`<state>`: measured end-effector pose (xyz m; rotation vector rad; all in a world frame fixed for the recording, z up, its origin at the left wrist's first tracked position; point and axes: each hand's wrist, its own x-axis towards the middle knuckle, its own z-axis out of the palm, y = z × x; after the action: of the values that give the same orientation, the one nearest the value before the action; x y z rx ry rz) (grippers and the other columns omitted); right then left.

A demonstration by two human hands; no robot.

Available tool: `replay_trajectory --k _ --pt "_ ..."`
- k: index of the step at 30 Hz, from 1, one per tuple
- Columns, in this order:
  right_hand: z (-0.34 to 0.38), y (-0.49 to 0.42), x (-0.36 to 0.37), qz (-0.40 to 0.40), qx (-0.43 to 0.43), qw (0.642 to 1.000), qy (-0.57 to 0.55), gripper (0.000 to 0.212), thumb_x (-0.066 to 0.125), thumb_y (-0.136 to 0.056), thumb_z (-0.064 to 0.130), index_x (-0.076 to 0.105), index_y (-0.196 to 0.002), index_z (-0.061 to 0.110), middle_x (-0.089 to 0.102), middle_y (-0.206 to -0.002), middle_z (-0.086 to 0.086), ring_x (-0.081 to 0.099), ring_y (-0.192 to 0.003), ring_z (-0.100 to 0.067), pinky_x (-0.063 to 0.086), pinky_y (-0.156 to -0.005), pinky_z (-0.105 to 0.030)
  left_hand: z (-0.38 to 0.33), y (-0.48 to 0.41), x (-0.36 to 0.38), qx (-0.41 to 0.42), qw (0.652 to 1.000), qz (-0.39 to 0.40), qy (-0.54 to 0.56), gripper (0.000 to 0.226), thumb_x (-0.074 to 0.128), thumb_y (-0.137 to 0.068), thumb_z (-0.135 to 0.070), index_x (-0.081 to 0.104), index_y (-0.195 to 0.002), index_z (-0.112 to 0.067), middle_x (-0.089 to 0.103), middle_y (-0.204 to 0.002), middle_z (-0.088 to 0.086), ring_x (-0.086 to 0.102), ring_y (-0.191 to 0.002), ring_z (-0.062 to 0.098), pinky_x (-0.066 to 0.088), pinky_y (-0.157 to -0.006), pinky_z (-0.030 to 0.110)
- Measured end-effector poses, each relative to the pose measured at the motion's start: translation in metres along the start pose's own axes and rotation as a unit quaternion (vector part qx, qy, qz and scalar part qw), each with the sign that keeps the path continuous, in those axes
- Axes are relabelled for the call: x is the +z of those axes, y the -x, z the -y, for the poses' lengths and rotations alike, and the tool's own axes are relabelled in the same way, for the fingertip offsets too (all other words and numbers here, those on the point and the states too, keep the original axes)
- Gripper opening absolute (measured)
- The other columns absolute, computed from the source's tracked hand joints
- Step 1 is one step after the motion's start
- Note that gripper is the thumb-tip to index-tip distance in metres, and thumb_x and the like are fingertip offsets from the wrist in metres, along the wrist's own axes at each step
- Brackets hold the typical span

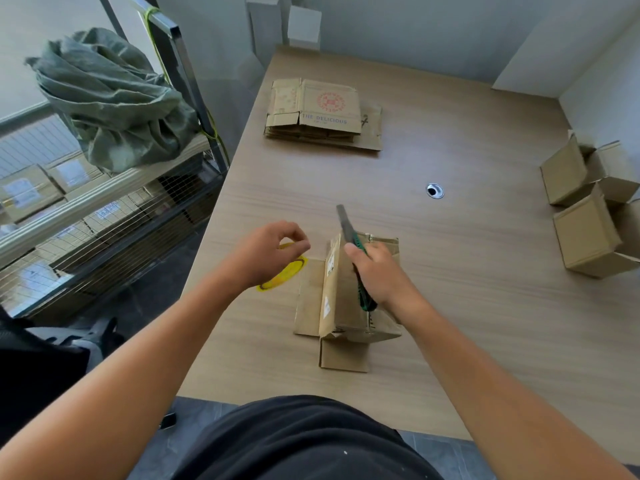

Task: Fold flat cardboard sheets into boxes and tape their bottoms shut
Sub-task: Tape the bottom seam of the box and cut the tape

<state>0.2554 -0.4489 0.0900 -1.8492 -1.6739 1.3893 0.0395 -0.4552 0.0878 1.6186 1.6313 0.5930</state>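
Cardboard box [341, 303] on wooden table [478, 292]

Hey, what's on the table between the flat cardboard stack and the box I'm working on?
Nothing: in the head view, bare table runs from the stack to the box. Only the cutter in the right hand pokes over it.

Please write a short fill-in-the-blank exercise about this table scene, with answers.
The right hand grips a utility ____ over the half-folded box.
The left hand is above a ____ tape roll.
The top flat sheet reads THE ____.
Folded boxes stand at the table's ____ edge.
Answers: knife; yellow; DELICIOUS; right.
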Motion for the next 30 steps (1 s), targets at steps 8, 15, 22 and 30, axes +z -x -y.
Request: replay_trajectory --k 8,15,22,30 --pt "-0.036 0.025 -0.006 -0.099 -0.099 0.977 -0.162 0.006 0.065 -0.096 0.024 0.062 -0.1 0.021 0.061 -0.083 0.007 0.056 -0.072 -0.004 0.046 -0.074 -0.027 -0.041 0.027 0.031 -0.015 0.996 0.066 0.063 0.015 0.057 -0.1 -0.019 0.07 -0.093 -0.021 0.065 -0.095 -0.011 0.067 -0.096 0.009 0.04 -0.059 0.011" --pt "-0.04 0.051 -0.024 -0.063 -0.129 0.941 -0.307 0.016 0.072 -0.084 0.027 0.068 -0.095 0.017 0.059 -0.08 0.008 0.057 -0.074 -0.006 0.053 -0.064 -0.033 -0.07 0.041 0.041 0.004 0.997 0.077 0.005 0.014 0.058 -0.099 -0.021 0.071 -0.093 -0.021 0.069 -0.098 -0.011 0.066 -0.097 0.013 0.053 -0.095 0.039" --pt "-0.051 0.08 -0.033 -0.039 -0.207 0.948 -0.238 0.01 0.075 -0.089 0.013 0.071 -0.081 0.007 0.056 -0.068 -0.005 0.05 -0.063 -0.017 0.044 -0.061 -0.041 -0.094 0.07 0.052 0.037 0.993 0.071 -0.089 0.012 0.061 -0.098 -0.028 0.072 -0.097 -0.024 0.064 -0.099 -0.011 0.059 -0.099 0.012 0.047 -0.094 0.037" --pt "-0.059 0.108 -0.058 -0.013 -0.228 0.95 -0.214 0.011 0.075 -0.087 0.021 0.068 -0.082 0.017 0.055 -0.078 0.0 0.051 -0.069 -0.014 0.048 -0.064 -0.045 -0.118 0.1 0.063 0.07 0.994 0.042 -0.071 0.01 0.063 -0.098 -0.027 0.072 -0.097 -0.029 0.061 -0.096 -0.013 0.057 -0.083 -0.001 0.047 -0.076 0.027"
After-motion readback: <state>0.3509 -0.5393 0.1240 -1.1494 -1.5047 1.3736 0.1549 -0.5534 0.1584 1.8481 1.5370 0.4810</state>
